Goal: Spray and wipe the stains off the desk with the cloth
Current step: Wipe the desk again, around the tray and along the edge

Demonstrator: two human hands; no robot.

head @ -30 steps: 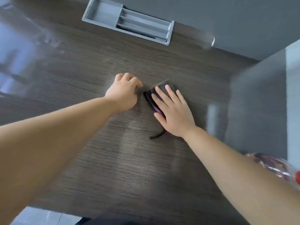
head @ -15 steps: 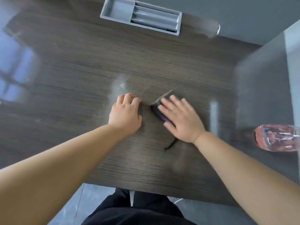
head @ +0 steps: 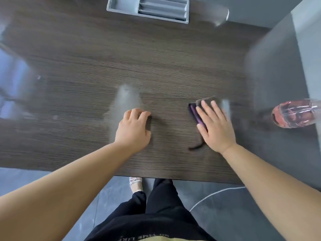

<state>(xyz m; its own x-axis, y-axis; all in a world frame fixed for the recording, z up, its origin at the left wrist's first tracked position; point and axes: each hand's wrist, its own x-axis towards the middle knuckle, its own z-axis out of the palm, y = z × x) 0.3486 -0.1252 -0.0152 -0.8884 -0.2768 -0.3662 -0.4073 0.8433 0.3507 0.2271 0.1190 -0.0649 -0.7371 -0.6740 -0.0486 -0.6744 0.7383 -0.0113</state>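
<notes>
A dark wood-grain worktop (head: pixel 86 75) fills most of the view, glossy with pale window reflections along its left side. A grey panel (head: pixel 278 66) stands along its right edge, and a grey tiled floor (head: pixel 234 214) lies below its near edge. The person's black trousers (head: pixel 156 214) carry a line of pale lettering at the bottom of the frame, seen upside down and too blurred to read. A grey compartmented tray (head: pixel 111 10) sits at the far edge. The left hand (head: pixel 133 131) rests on the worktop with fingers clenched under, holding nothing. The right hand (head: pixel 215 129) lies flat, fingers straight, pressing the cloth (head: pixel 194 112), grey and purple, onto the wood. A clear pinkish spray bottle (head: pixel 293 113) is at the right. A hazy pale smear (head: pixel 125 101) lies just beyond the left hand.
</notes>
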